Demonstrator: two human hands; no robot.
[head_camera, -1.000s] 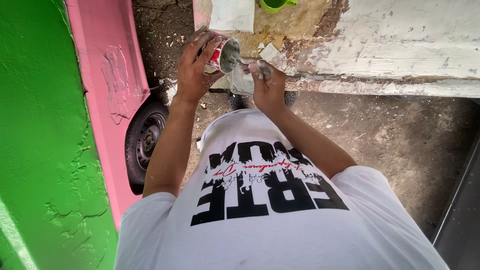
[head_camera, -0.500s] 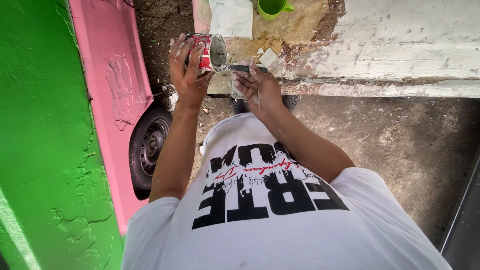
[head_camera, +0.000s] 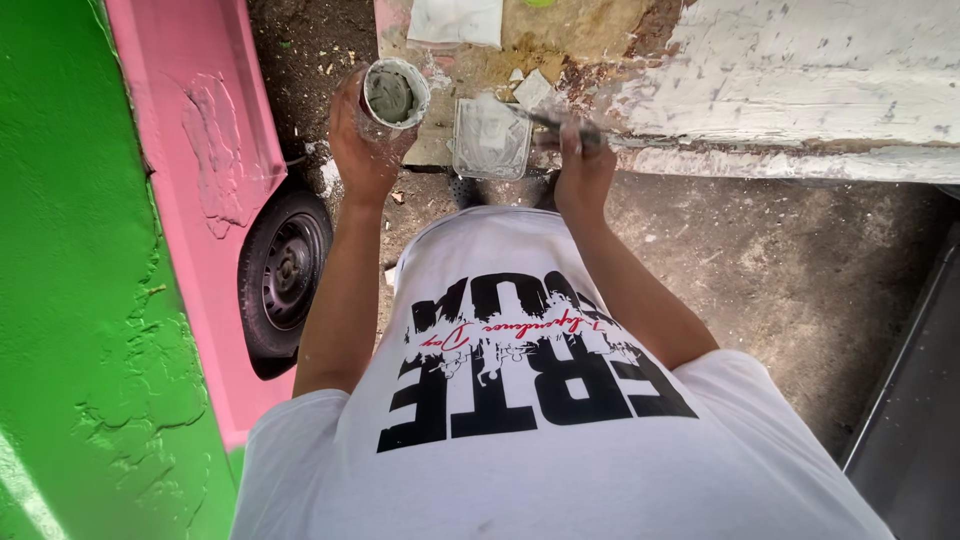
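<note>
At the top of the head view, the left hand (head_camera: 362, 150) was wrapped around a small round can (head_camera: 395, 92), fingers curled closed on its side. The can's open mouth faced the camera and showed grey putty inside, with pale smears on the rim. It sat up by the pink-and-tan edge of a worn surface (head_camera: 560, 40), just left of a square clear plastic tray (head_camera: 490, 138).

The right hand (head_camera: 582, 165) was closed around a thin dark tool (head_camera: 548, 121), a putty knife or scraper by the look of it. Its tip reached over the tray's upper right corner. Whether the tip touched the tray, couldn't tell. The tray was smeared with pale grey filler and lay on the lower edge of that surface, between the two hands.

A white peeling painted panel (head_camera: 800, 90) ran to the right from the tray, chipped along its lower edge. A white sheet (head_camera: 455, 20) lay above the tray at the frame's top.

A pink body panel (head_camera: 200, 180) with a patch of rough filler ran down the left side, and a bright green surface (head_camera: 70, 300) lay beside it at the far left. A small black wheel (head_camera: 283, 275) sat under the pink panel, near the left forearm. Below was dirty concrete floor (head_camera: 800, 270). The person's white printed t-shirt (head_camera: 540, 400) filled the lower centre.
</note>
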